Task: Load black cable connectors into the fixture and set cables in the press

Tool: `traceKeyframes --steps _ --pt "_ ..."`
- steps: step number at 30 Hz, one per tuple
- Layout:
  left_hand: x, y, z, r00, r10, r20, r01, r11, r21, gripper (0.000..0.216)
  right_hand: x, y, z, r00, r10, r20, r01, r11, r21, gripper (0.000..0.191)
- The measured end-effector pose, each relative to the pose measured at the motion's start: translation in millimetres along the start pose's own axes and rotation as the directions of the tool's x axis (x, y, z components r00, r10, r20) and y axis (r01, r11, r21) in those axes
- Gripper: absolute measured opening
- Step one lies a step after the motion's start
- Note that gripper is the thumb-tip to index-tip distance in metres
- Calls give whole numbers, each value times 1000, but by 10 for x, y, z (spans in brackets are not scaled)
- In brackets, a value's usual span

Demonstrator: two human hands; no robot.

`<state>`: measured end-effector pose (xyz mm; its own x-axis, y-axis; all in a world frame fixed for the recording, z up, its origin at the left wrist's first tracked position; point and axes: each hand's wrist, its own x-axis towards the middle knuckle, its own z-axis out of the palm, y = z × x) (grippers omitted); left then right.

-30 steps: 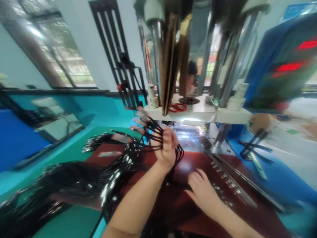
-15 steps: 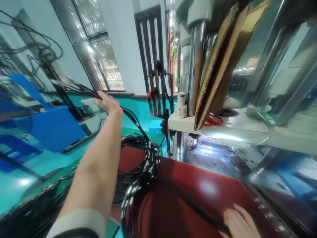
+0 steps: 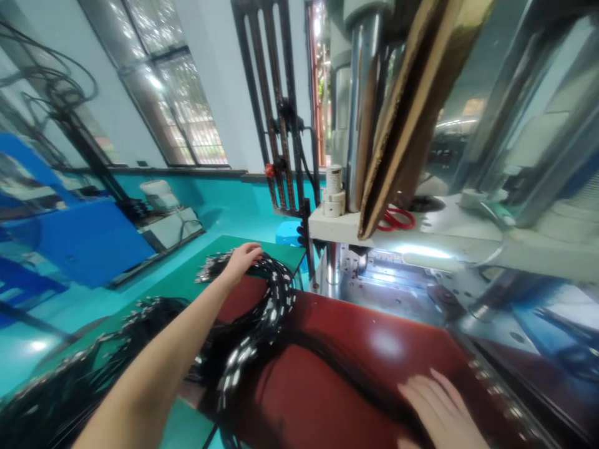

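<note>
Head view: left hand (image 3: 243, 259) on black cables (image 3: 262, 305).

No readable text, label or number anywhere.

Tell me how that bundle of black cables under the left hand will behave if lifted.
The black cables drape in loose curves, so they would probably sag and trail. Many strands overlap, so they may tangle. The left hand rests on them.

Both hands, left (image 3: 243, 257) and right (image 3: 440, 408), are bare, without gloves, forearms uncovered.
</note>
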<state>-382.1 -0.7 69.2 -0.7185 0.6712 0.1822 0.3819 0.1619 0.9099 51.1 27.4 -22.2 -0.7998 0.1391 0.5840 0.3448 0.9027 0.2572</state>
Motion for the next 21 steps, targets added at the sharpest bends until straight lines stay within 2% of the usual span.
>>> traceKeyframes --steps 1,2,3,4,5,6,7,8,11,13,15,17,19,21 --pt "-141 39 121 985 57 163 -64 997 37 24 -16 25 -73 998 57 33 -57 998 -3 40" --pt "-325 83 247 922 149 358 -188 979 76 26 -58 70 -150 990 122 70 -122 993 -4 40" --pt "-545 124 370 796 250 551 -368 923 113 28 -127 135 -231 978 185 100 -186 983 -2 38" --pt "-785 154 485 646 319 694 -545 829 126 30 -224 214 -318 958 250 141 -253 968 1 36" --pt "-1031 170 588 500 361 787 -696 709 117 36 -348 296 -413 927 321 195 -327 945 -5 35" --pt "-1266 167 681 401 376 835 -802 584 123 44 -489 374 -514 878 398 266 -407 913 -25 35" --pt "-1476 147 765 336 372 865 -872 470 136 52 -638 437 -619 812 471 345 -484 874 -53 36" --pt "-1652 116 843 291 366 884 -917 371 148 58 -783 480 -721 736 529 422 -549 831 -83 36" --pt "-1962 13 1052 231 356 906 -968 179 176 49 -1097 483 -950 532 596 601 -665 734 -139 44" --pt "-2032 -20 1160 191 357 914 -980 128 154 34 -1161 425 -1000 455 611 649 -704 692 -159 50" --pt "-2060 -19 1234 139 341 930 -988 112 106 22 -1127 376 -983 410 644 645 -738 650 -180 49" --pt "-2083 0 1277 95 310 946 -992 103 66 17 -1046 369 -936 389 672 631 -766 616 -183 37" --pt "-2111 35 1296 85 290 953 -994 85 63 18 -967 424 -887 367 694 619 -798 577 -174 22" --pt "-2141 92 1299 96 300 949 -994 71 78 19 -908 539 -846 334 724 603 -833 526 -170 13"
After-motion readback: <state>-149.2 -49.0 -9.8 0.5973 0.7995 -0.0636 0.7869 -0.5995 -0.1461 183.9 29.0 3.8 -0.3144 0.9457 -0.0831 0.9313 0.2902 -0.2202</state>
